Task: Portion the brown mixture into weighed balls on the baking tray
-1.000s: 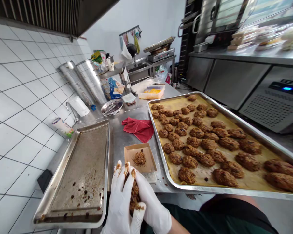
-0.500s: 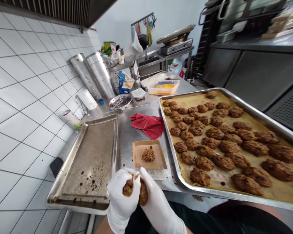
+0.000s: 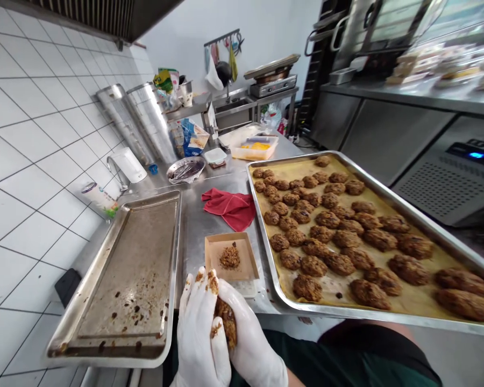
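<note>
Both my hands wear white gloves smeared with crumbs and press together around a brown lump of cookie dough [image 3: 227, 324] at the bottom centre. My left hand [image 3: 201, 333] cups it from the left, my right hand [image 3: 252, 341] from the right. Just beyond them a small brown paper tray [image 3: 248, 263] holds a little heap of dough [image 3: 229, 256]. To the right a large steel baking tray [image 3: 266, 258] lined with paper carries several rows of shaped dough mounds [image 3: 331, 236].
A nearly bare steel tray [image 3: 145, 258] with crumbs lies to the left by the tiled wall. A red cloth [image 3: 229, 207] lies on the steel counter behind the paper tray. Farther back stand a metal bowl [image 3: 185, 170], a yellow-filled container [image 3: 254, 148] and packets.
My hands keep turning and pressing the dough lump, fingers shifting round it. The view swung right and back again. Trays and cloth stay in place.
</note>
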`<state>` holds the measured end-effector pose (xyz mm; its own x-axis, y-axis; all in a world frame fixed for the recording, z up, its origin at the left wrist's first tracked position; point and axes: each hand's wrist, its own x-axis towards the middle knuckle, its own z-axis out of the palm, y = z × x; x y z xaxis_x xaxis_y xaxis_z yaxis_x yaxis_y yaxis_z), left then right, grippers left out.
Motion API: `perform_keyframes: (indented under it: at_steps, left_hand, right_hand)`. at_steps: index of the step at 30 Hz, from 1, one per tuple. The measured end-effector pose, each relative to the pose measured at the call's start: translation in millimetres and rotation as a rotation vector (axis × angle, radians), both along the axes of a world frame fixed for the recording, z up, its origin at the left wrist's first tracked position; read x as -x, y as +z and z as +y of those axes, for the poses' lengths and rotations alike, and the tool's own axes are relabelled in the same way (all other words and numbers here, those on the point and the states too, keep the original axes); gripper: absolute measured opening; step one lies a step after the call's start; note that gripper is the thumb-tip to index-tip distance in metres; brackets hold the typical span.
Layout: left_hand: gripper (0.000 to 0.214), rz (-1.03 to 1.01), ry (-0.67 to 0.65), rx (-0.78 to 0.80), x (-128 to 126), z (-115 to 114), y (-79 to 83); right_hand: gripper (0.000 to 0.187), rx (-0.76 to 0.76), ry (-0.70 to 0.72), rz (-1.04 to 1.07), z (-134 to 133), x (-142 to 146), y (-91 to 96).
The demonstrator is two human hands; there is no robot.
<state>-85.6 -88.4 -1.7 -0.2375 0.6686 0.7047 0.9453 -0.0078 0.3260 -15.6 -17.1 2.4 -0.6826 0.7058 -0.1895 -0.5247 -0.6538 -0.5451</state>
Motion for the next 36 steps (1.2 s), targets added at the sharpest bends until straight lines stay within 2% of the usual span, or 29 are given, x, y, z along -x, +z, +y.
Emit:
perform_keyframes:
  at_steps: [3, 6, 9, 12, 15, 18, 21, 24, 27, 30, 33, 36]
  left_hand:
    - [0.058, 0.122, -0.040, -0.046, -6.2, 3.5, -7.8]
    - [0.054, 0.044, -0.104, 0.029, -2.8, 2.2, -4.2]
    - [0.056, -0.017, -0.198, 0.170, 5.5, -0.7, 7.8]
    - [0.062, 0.067, -0.236, 0.188, 8.3, -0.4, 16.8]
    - [0.037, 0.076, -0.189, 0.084, 4.9, 3.2, 16.6]
    - [0.009, -0.055, -0.144, 0.048, 6.7, 7.6, 12.4]
    - [0.016, -0.192, -0.060, 0.120, 16.3, 11.2, 10.7]
    - [0.016, -0.320, 0.005, 0.023, 20.6, 12.6, 12.6]
    - [0.002, -0.259, -0.077, -0.147, 13.0, 11.3, 16.2]
    - [0.025, -0.168, -0.070, -0.154, 1.8, 7.7, 21.1]
    - [0.029, -0.253, 0.038, -0.138, -8.8, 3.1, 23.9]
    - [0.015, -0.291, 0.106, -0.156, -20.3, 0.0, 18.3]
  right_hand:
    - [0.019, -0.078, -0.048, -0.037, 3.3, 2.5, -8.3]
    - [0.019, -0.059, -0.045, -0.027, 10.1, 1.7, -7.5]
    - [0.027, 0.050, 0.030, 0.007, 13.6, -3.9, 2.8]
    - [0.044, 0.177, 0.138, 0.088, 12.1, -10.1, 15.3]
    - [0.046, 0.252, 0.197, 0.155, 6.6, -11.8, 20.5]
    - [0.043, 0.282, 0.159, 0.073, -0.3, -10.6, 15.6]
    - [0.043, 0.256, 0.107, -0.073, -5.3, -10.6, 7.2]
    - [0.041, 0.208, 0.145, -0.032, -5.8, -10.6, 3.8]
    - [0.042, 0.236, 0.201, 0.133, -1.1, -10.3, 7.0]
    - [0.052, 0.274, 0.303, 0.215, 4.7, -13.2, 12.2]
    - [0.049, 0.157, 0.204, 0.118, 4.4, -17.3, 15.5]
    - [0.032, -0.007, 0.072, -0.027, -0.7, -17.7, 16.5]
